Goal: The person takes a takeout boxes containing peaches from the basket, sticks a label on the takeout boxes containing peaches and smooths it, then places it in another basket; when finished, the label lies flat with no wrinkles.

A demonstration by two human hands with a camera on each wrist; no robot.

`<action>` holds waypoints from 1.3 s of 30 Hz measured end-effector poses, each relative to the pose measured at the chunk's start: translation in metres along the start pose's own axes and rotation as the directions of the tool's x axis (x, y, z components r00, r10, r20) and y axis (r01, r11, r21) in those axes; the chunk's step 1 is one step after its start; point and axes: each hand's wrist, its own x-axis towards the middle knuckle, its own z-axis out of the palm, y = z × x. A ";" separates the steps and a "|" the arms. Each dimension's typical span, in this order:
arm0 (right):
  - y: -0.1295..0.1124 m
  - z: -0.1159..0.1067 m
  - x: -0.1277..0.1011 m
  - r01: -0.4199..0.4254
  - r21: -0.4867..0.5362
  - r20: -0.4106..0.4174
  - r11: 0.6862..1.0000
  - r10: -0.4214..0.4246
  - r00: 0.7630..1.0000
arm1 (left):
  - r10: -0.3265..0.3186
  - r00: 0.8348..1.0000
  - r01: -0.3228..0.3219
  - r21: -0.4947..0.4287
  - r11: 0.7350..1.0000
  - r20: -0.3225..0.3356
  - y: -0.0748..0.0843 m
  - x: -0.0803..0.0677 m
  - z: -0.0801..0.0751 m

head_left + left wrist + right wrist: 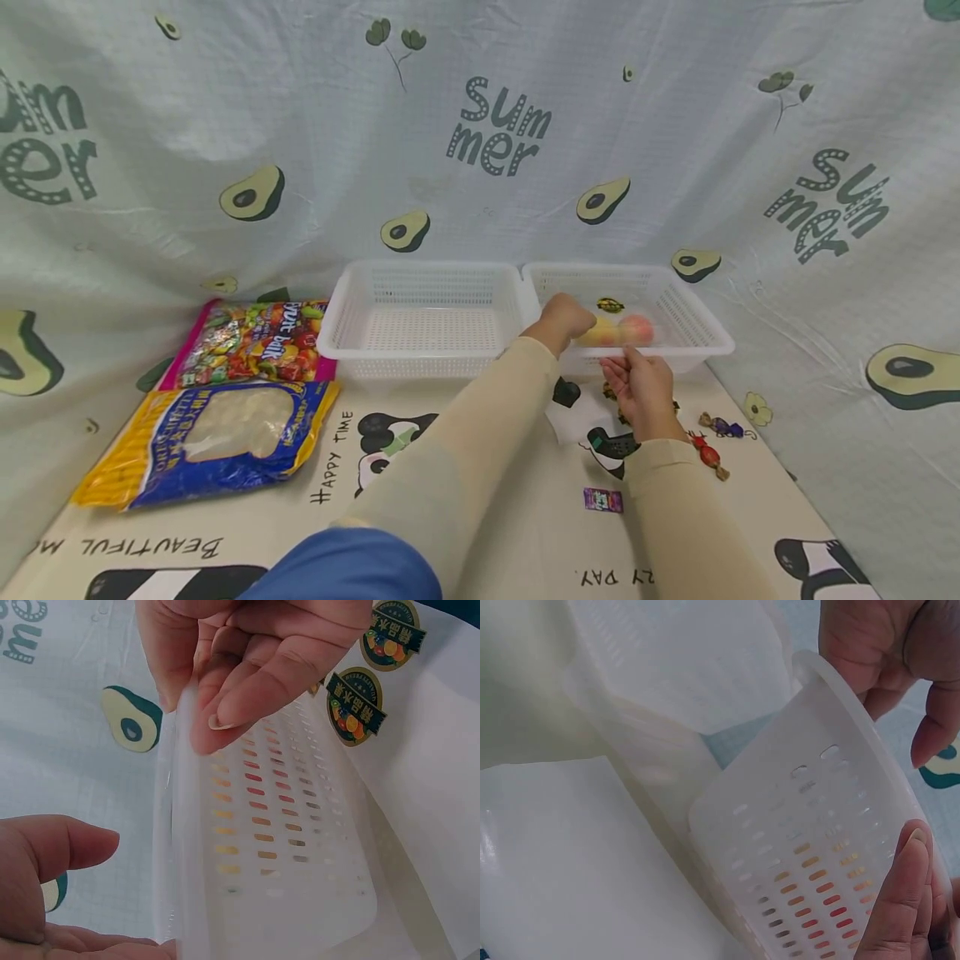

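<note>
Looking from the near edge outward, we see two cream sleeves reaching over a printed mat (480, 517) toward a pair of white slotted plastic baskets. Our right hand (643, 390) sits nearer, just in front of the right basket (693, 321); the right wrist view shows its fingertips (900, 900) pressed against the basket's perforated outer wall, thumb on the rim, so it grips the near edge. A little farther, our left hand (564, 320) reaches over that same rim, fingers curled; the left wrist view shows its fingers (247, 690) hooked over the thin plastic wall. Whether it also holds the yellow and pink packet (618, 332) lying inside the basket beside it, we cannot tell.

Scattered wrapped candies (708, 454) lie on the mat near our right wrist, along with a small purple packet (603, 500). To the left, a glossy blue and yellow bag (206, 442) lies flat, and beyond it a colourful candy bag (251, 342). The left basket (423, 321) stands touching the right one. Farthest off hangs a pale cloth (480, 133) printed with avocados.
</note>
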 end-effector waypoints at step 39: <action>-0.003 -0.006 0.007 0.027 -0.037 -0.027 0.999 -0.028 0.999 | 0.517 0.845 -0.518 -0.034 0.855 0.134 -0.101 -0.083 0.010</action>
